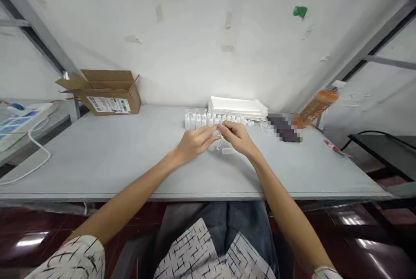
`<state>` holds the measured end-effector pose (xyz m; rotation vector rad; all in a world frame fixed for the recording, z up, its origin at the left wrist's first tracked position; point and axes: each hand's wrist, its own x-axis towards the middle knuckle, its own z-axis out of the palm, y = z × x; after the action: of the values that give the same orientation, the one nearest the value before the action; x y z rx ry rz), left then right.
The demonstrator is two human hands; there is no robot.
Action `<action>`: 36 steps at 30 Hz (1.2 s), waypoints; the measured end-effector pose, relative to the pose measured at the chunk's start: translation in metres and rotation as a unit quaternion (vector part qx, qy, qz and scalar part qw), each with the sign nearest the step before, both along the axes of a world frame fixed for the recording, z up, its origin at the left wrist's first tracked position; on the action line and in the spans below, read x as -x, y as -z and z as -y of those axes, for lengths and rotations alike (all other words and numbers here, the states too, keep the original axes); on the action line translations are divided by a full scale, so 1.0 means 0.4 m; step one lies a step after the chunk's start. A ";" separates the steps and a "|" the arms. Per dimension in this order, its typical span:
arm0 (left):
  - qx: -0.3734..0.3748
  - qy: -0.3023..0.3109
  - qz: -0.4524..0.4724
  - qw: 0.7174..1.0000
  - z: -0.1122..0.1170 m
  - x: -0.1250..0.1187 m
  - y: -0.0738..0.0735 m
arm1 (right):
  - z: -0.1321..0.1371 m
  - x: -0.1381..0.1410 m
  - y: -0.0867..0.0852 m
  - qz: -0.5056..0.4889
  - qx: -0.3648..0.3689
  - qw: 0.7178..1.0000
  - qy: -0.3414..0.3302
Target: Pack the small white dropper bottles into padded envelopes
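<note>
My left hand [196,141] and my right hand [238,137] meet above the middle of the table, their fingertips pinched together. Between them is something small and whitish, mostly covered by the fingers, and I cannot make out what it is. A thin white loop [220,144] hangs just below the fingertips. One small white bottle-like piece [228,150] lies on the tabletop under my right hand. Right behind my hands, several small white bottles [193,122] with thin loops on top stand close together in rows; my fingers hide part of them.
Behind the bottles lies a stack of white sheets [238,106]. Small clear bits [263,126] are scattered to its right, near a dark pixelated object [286,128] and an orange drink bottle [318,105]. An opened cardboard box [110,101] stands at the back left of the grey table [107,153].
</note>
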<state>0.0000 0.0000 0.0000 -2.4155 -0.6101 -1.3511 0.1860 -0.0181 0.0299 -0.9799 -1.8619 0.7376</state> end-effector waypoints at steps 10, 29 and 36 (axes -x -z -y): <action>0.079 -0.016 -0.006 0.997 0.002 0.010 -0.002 | 0.004 0.010 -0.004 -0.007 -0.001 1.000 0.019; 0.232 0.042 -0.011 0.972 0.008 0.023 -0.043 | 0.003 0.017 0.004 0.047 -0.054 0.996 0.049; 0.384 0.107 0.073 0.914 0.002 0.025 -0.056 | 0.008 0.013 -0.007 0.002 0.011 0.997 0.079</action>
<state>-0.0098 -0.0009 0.0225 -3.0764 -1.1172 -1.6060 0.1806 -0.0213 0.0328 -1.1283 -1.7591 0.6630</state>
